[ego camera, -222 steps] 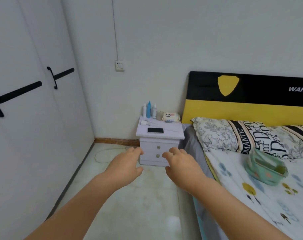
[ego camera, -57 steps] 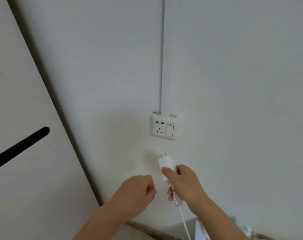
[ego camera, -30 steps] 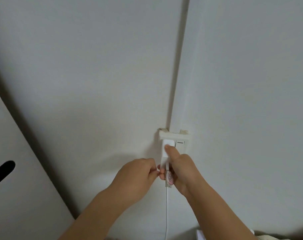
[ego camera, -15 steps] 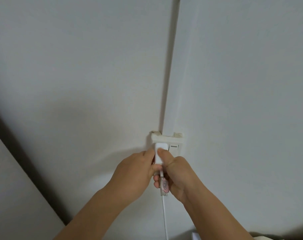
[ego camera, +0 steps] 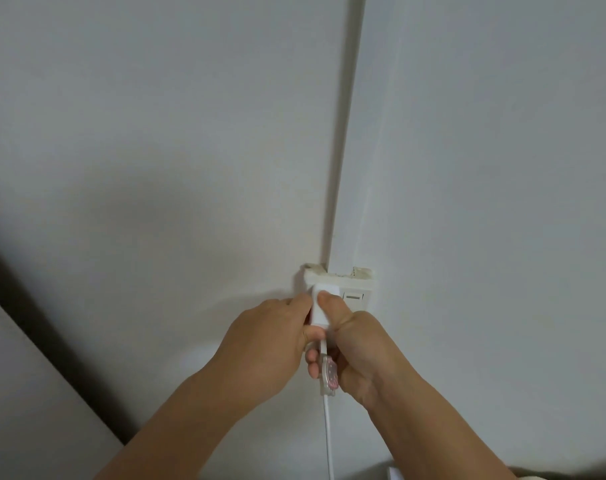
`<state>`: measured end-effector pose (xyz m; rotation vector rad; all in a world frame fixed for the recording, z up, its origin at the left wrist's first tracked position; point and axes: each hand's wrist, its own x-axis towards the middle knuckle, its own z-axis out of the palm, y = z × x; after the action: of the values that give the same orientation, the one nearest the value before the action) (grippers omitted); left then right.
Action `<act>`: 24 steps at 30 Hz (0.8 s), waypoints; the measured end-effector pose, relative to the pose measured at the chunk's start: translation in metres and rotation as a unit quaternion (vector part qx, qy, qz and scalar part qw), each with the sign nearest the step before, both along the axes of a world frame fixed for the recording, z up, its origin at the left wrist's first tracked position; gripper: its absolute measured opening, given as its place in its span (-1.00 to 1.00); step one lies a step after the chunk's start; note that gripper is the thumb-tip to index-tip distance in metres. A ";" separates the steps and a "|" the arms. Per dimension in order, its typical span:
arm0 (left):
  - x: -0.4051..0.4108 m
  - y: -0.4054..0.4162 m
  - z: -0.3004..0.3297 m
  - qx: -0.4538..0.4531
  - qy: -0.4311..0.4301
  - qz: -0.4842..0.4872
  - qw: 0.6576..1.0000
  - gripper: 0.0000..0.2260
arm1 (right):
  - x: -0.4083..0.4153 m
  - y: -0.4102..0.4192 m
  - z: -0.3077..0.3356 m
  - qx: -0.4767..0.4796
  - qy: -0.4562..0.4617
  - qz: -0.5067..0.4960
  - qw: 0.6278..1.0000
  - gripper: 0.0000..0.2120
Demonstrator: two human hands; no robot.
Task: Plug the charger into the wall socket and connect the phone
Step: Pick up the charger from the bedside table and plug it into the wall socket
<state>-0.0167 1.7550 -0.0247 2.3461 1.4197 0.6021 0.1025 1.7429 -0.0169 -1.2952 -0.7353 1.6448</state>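
The white charger (ego camera: 324,304) sits against the left half of the white wall socket (ego camera: 358,284); its prongs are hidden. My right hand (ego camera: 360,344) grips the charger, thumb pressed on its front. My left hand (ego camera: 270,344) holds it from the left side. A white cable (ego camera: 327,424) with a pink patterned tag (ego camera: 329,377) hangs down from the charger between my hands. The socket's switch (ego camera: 353,296) shows to the right of the charger. The phone is out of view.
A white cable duct (ego camera: 343,133) runs up the wall from the socket. The wardrobe side (ego camera: 24,393) and its dark gap lie at the lower left. A corner of the nightstand (ego camera: 393,474) peeks in at the bottom edge.
The charger went from just below the socket to against it. My left hand came in and closed on the charger's left side. The view moved closer to the wall.
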 end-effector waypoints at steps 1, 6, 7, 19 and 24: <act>0.001 0.001 0.000 -0.003 -0.004 0.003 1.000 -0.82 | 0.000 0.002 0.000 -0.002 0.001 -0.001 1.000 -0.60; 0.003 -0.009 0.003 0.007 0.002 0.036 0.999 -0.83 | 0.000 -0.007 0.008 -0.004 -0.002 0.022 1.000 -0.67; 0.002 -0.011 0.004 0.010 0.002 0.042 0.999 -0.83 | 0.002 -0.009 0.008 -0.002 -0.010 0.031 0.999 -0.64; -0.029 -0.066 -0.030 -0.027 0.058 0.069 0.996 -0.82 | 0.020 -0.063 -0.025 0.019 -0.294 0.077 0.953 -0.77; -0.045 -0.089 -0.052 -0.074 0.110 0.055 0.990 -0.82 | 0.026 -0.088 -0.051 0.019 -0.424 0.140 0.895 -0.81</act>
<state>-0.0613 1.6661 -0.0767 2.2835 1.6366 0.2594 0.1285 1.6544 -0.0674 -1.9653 -1.5159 1.2064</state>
